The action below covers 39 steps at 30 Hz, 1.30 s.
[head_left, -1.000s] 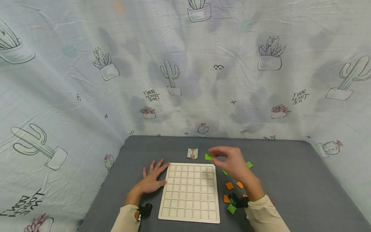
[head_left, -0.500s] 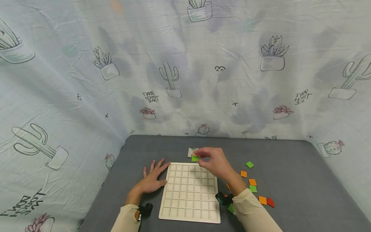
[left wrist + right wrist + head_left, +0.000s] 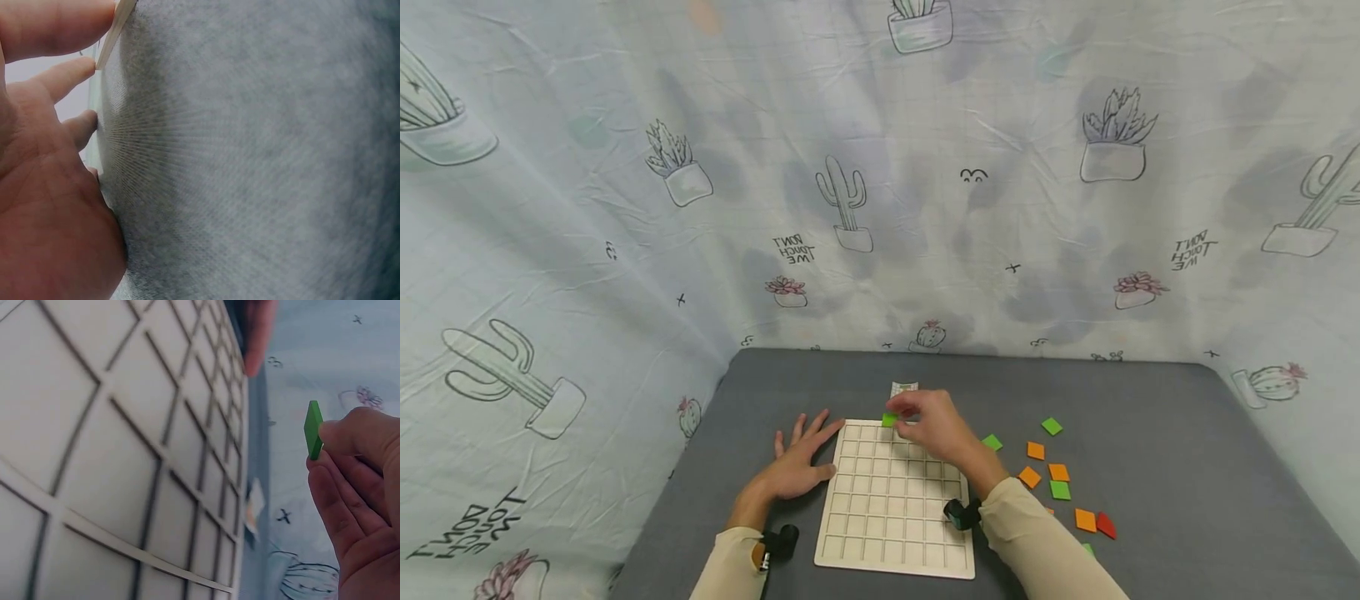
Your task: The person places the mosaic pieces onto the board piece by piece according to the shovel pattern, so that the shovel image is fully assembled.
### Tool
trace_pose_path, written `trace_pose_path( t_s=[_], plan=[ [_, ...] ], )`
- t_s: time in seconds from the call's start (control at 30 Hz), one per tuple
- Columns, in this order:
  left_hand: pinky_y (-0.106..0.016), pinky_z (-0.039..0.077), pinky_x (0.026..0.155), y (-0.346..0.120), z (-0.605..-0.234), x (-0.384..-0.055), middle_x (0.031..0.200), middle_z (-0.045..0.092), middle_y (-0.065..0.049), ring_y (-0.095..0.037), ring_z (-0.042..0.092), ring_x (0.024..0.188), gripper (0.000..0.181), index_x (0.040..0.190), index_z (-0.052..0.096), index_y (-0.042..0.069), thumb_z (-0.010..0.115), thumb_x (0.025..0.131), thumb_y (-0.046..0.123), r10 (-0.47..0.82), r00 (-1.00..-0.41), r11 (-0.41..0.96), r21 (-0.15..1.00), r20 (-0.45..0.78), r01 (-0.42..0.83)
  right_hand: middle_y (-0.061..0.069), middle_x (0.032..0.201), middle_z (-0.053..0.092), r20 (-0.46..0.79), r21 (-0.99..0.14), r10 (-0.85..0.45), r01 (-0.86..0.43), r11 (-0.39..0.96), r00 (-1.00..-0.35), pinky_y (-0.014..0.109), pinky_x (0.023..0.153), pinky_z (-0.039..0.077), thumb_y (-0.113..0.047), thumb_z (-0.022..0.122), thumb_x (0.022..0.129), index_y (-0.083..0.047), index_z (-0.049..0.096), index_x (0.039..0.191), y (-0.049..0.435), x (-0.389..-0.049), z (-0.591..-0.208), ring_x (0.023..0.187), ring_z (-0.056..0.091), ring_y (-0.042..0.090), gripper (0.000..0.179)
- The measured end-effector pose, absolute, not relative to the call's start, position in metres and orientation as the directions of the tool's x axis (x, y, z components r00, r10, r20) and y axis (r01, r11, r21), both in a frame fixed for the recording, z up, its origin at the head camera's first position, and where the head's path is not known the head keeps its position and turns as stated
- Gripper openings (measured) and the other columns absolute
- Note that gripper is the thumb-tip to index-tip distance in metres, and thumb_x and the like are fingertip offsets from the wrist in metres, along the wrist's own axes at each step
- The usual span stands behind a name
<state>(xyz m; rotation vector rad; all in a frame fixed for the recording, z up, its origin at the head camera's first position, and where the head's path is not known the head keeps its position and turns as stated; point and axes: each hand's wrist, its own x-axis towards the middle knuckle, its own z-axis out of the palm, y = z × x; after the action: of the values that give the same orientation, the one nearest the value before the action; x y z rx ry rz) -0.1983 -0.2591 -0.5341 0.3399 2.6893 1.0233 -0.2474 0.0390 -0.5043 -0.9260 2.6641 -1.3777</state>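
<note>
A pale wooden grid board (image 3: pixel 895 508) lies on the grey table, divided into square cells. My right hand (image 3: pixel 934 423) pinches a green square tile (image 3: pixel 314 430) between thumb and fingertips, above the board's far edge. In the right wrist view the tile is apart from the board. At the board's left edge my left hand (image 3: pixel 793 468) rests with fingers spread; in the left wrist view its thumb and a finger touch the board's edge (image 3: pixel 114 34). Just beyond the board is a small printed card (image 3: pixel 904 387), partly hidden by my right hand.
Right of the board lie several loose tiles: green ones (image 3: pixel 1052 427), orange ones (image 3: pixel 1035 451) and a red piece (image 3: pixel 1106 525). My right forearm passes over some of them. A cactus-print cloth (image 3: pixel 880 208) hangs behind and beside the table.
My right hand has carried the green tile leftward from the board's far right corner, then down toward its far edge. The left hand has stayed in place.
</note>
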Motion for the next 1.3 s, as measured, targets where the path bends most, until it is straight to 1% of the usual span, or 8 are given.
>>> trace_pose_path(
  t_s=[0.1, 0.23, 0.33, 0.47, 0.67, 0.83, 1.1, 1.3],
  plan=[
    [-0.081, -0.018, 0.122, -0.260, -0.535, -0.198, 0.183, 0.017, -0.021, -0.055, -0.009, 0.168, 0.076, 0.170, 0.043, 0.016, 0.073, 0.100, 0.012, 0.303, -0.943, 0.726, 0.675, -0.140, 0.133, 0.012, 0.121, 0.081, 0.258, -0.737, -0.504, -0.505, 0.448, -0.824, 0.037, 0.092, 0.066, -0.002, 0.079, 0.098, -0.001, 0.080, 0.125, 0.034, -0.248, -0.512, 0.107, 0.080, 0.028, 0.028],
    [-0.081, -0.018, 0.122, -0.261, -0.538, -0.199, 0.183, 0.017, -0.020, -0.055, -0.009, 0.168, 0.076, 0.170, 0.043, 0.017, 0.073, 0.100, 0.013, 0.305, -0.942, 0.727, 0.673, -0.138, 0.137, 0.013, 0.118, 0.081, 0.255, -0.722, -0.519, -0.517, 0.459, -0.816, 0.037, 0.091, 0.066, -0.001, 0.079, 0.097, 0.000, 0.079, 0.124, 0.029, -0.249, -0.523, 0.105, 0.080, 0.029, 0.027],
    [-0.081, -0.018, 0.122, -0.261, -0.539, -0.199, 0.183, 0.017, -0.020, -0.054, -0.009, 0.168, 0.076, 0.170, 0.043, 0.017, 0.073, 0.100, 0.013, 0.307, -0.942, 0.725, 0.675, -0.136, 0.139, 0.013, 0.119, 0.081, 0.249, -0.720, -0.526, -0.519, 0.462, -0.813, 0.038, 0.090, 0.066, -0.002, 0.078, 0.098, -0.001, 0.079, 0.125, 0.027, -0.251, -0.529, 0.105, 0.080, 0.028, 0.026],
    [-0.081, -0.018, 0.122, -0.261, -0.540, -0.200, 0.183, 0.018, -0.020, -0.054, -0.009, 0.168, 0.076, 0.170, 0.043, 0.018, 0.073, 0.100, 0.013, 0.307, -0.942, 0.723, 0.677, -0.134, 0.139, 0.011, 0.119, 0.081, 0.236, -0.711, -0.524, -0.513, 0.481, -0.818, 0.034, 0.090, 0.065, -0.004, 0.078, 0.099, -0.003, 0.080, 0.125, 0.024, -0.252, -0.535, 0.106, 0.079, 0.025, 0.026],
    [-0.081, -0.018, 0.122, -0.261, -0.540, -0.200, 0.183, 0.018, -0.020, -0.054, -0.008, 0.168, 0.076, 0.170, 0.044, 0.018, 0.074, 0.100, 0.013, 0.304, -0.944, 0.722, 0.677, -0.129, 0.140, 0.010, 0.115, 0.082, 0.235, -0.687, -0.524, -0.521, 0.507, -0.819, 0.033, 0.087, 0.065, -0.002, 0.079, 0.098, -0.004, 0.081, 0.122, 0.020, -0.253, -0.537, 0.103, 0.080, 0.023, 0.024],
    [-0.081, -0.018, 0.122, -0.262, -0.541, -0.200, 0.183, 0.018, -0.020, -0.055, -0.008, 0.168, 0.076, 0.170, 0.043, 0.017, 0.073, 0.100, 0.012, 0.305, -0.943, 0.721, 0.678, -0.130, 0.140, 0.009, 0.115, 0.083, 0.240, -0.645, -0.544, -0.551, 0.529, -0.804, 0.034, 0.085, 0.066, -0.001, 0.080, 0.097, -0.004, 0.081, 0.121, 0.017, -0.253, -0.537, 0.102, 0.080, 0.022, 0.025],
    [-0.080, -0.018, 0.122, -0.262, -0.540, -0.198, 0.184, 0.016, -0.019, -0.053, -0.009, 0.168, 0.076, 0.171, 0.042, 0.017, 0.073, 0.102, 0.013, 0.308, -0.941, 0.723, 0.677, -0.137, 0.139, 0.009, 0.114, 0.083, 0.275, -0.575, -0.557, -0.599, 0.558, -0.784, 0.035, 0.083, 0.066, 0.001, 0.078, 0.097, -0.005, 0.082, 0.120, 0.013, -0.251, -0.537, 0.101, 0.081, 0.022, 0.023],
    [-0.081, -0.018, 0.122, -0.262, -0.540, -0.199, 0.183, 0.017, -0.020, -0.054, -0.009, 0.168, 0.075, 0.170, 0.042, 0.016, 0.072, 0.101, 0.012, 0.309, -0.942, 0.720, 0.680, -0.133, 0.140, 0.009, 0.113, 0.083, 0.282, -0.568, -0.559, -0.606, 0.558, -0.779, 0.035, 0.081, 0.066, 0.000, 0.079, 0.097, -0.005, 0.082, 0.119, 0.013, -0.251, -0.536, 0.099, 0.081, 0.022, 0.023]
  ],
)
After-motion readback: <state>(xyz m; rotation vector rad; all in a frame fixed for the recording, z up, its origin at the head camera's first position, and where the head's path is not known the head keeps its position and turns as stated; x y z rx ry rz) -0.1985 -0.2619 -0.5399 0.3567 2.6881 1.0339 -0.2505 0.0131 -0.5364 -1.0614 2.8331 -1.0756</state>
